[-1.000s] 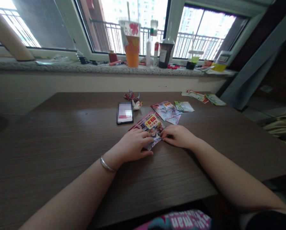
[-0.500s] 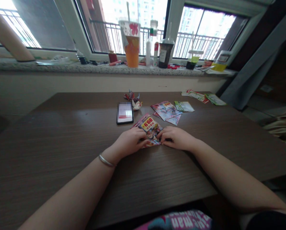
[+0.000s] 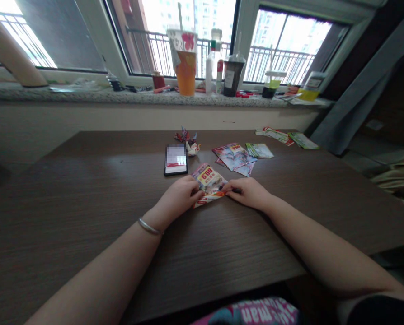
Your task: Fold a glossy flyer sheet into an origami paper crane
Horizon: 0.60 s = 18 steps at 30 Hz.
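Note:
A colourful printed paper sheet (image 3: 207, 176) lies on the table between my hands, its yellow price box upside down to me. Along its near edge runs a folded-up strip in white, red and orange. My left hand (image 3: 181, 193) holds the left side with curled fingers, thumb at the strip's left end. At the right end of the strip, my right hand (image 3: 246, 191) pinches the paper between thumb and fingers. A phone (image 3: 176, 160) with a lit, blurred screen lies just beyond my left hand.
Folded paper figures (image 3: 191, 148) stand behind the phone. More printed sheets (image 3: 235, 155) and small green-white papers (image 3: 259, 150) lie to the right, with leaflets (image 3: 278, 135) farther back. Drink cups (image 3: 185, 67) and bottles (image 3: 211, 67) line the windowsill (image 3: 137, 97).
The near edge of the sheet has turned up, so a white, red and orange strip now shows. My left hand has shifted slightly left, and my right hand has moved slightly away from me.

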Available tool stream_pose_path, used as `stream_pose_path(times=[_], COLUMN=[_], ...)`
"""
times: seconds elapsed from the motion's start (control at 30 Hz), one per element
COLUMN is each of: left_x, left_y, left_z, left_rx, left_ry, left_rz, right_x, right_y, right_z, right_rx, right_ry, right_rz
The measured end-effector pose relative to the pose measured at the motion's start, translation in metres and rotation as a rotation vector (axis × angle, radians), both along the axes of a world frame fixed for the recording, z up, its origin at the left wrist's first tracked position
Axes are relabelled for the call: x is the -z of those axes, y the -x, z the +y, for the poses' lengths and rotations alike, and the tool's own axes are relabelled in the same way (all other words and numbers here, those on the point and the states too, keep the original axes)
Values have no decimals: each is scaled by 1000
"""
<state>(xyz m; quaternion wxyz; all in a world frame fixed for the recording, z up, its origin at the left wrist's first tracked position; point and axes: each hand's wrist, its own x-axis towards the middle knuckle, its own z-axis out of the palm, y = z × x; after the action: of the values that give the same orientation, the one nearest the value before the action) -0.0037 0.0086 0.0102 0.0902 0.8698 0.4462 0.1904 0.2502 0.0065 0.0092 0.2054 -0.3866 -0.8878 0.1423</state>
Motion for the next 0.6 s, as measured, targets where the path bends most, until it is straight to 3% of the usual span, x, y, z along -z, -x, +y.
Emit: stream_pose_path(times=[0.37,0.6], left_x=[0,3], left_y=[0,3], left_z=[-3,2], left_rx=[-125,-113], left_ry=[36,80], left_rz=[109,101], right_x=[7,8], right_y=[1,1], right_z=[7,7], right_rx=[-169,-133], right_ry=[-82,-124], right_rz=[41,-21])
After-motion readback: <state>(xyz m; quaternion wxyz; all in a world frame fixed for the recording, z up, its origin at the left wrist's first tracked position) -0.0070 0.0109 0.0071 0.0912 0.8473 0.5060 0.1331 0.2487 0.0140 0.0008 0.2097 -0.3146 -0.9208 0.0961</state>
